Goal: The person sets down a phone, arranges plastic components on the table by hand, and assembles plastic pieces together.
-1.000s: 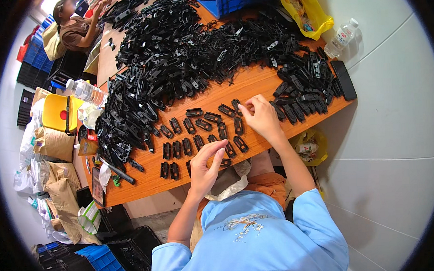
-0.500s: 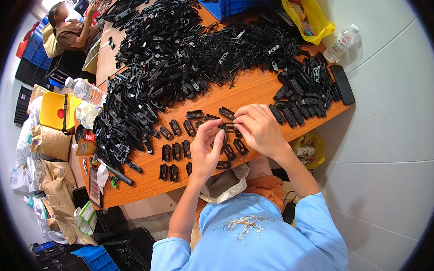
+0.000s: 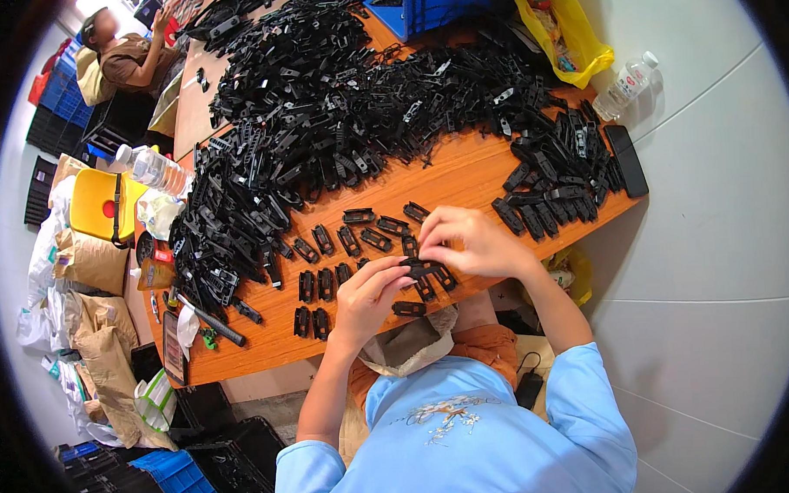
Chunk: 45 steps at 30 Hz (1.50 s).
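Observation:
My left hand (image 3: 367, 301) pinches one end of a small black plastic part (image 3: 425, 270) just above the near side of the wooden table (image 3: 267, 335). My right hand (image 3: 474, 244) is beside it, thumb and fingers curled together close to the part's other end; what sits between those fingertips is too small to make out. Around both hands, several short black frame-like pieces (image 3: 376, 239) with open centres lie apart from one another on the wood. More of them stand in short rows (image 3: 306, 286) left of my left hand.
A large heap of black plastic parts (image 3: 320, 101) covers the far table, with a smaller pile (image 3: 553, 176) at right. Nearby are a phone (image 3: 625, 160), plastic bottles (image 3: 625, 86), a yellow bag (image 3: 570, 40), a blue crate (image 3: 443, 6) and a black-handled tool (image 3: 213, 320). Another person (image 3: 132, 60) sits far left.
My hands have come lower and closer together, and a black part now shows at the left fingertips. At far left, the other person's raised hand has shifted.

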Available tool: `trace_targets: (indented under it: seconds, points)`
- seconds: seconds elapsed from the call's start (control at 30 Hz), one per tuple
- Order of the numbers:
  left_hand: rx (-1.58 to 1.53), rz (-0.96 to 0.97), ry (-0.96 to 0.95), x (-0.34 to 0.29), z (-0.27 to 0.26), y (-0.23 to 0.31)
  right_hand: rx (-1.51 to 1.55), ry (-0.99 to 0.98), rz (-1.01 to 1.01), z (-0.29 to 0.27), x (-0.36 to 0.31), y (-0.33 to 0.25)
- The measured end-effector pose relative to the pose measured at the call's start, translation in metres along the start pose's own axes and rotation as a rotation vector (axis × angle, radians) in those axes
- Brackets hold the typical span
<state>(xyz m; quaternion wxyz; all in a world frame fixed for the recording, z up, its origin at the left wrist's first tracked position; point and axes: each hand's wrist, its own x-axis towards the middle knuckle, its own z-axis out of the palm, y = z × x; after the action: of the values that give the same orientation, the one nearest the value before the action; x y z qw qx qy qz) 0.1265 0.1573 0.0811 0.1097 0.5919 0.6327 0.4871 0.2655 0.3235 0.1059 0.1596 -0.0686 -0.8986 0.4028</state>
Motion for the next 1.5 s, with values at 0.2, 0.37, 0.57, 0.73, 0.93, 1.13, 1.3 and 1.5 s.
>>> trace_targets:
  seconds: [0.2, 0.37, 0.57, 0.73, 0.93, 1.13, 1.3, 1.5]
  points:
    - [-0.309, -0.291, 0.208, -0.010, -0.011, -0.010, 0.240, 0.259, 0.160, -0.016, 0.022, 0.005]
    - [-0.724, -0.528, 0.278, -0.010, -0.010, -0.010, 0.365, 0.070, -0.113, 0.010, 0.016, -0.016]
    - [-0.877, -0.631, 0.192, -0.016, -0.003, -0.009, 0.410, 0.191, -0.046, 0.020, 0.001, -0.020]
    - [-0.854, -0.693, 0.114, -0.005, 0.008, -0.002, 0.414, 0.281, 0.064, 0.024, -0.014, -0.019]
    - [-0.773, -0.724, -0.046, 0.014, 0.011, 0.003, 0.582, 0.235, 0.150, 0.014, -0.030, -0.011]
    - [-0.678, -0.715, -0.319, 0.045, 0.027, 0.002, 0.626, 0.424, 0.237, 0.014, -0.054, 0.004]
    - [-0.244, -0.471, -0.588, 0.101, 0.054, -0.009, 0.724, 0.671, 0.360, 0.026, -0.085, 0.023]
    - [0.444, 0.397, -0.223, 0.187, 0.129, -0.051, 0.725, 0.685, 0.348, 0.043, -0.098, 0.045]
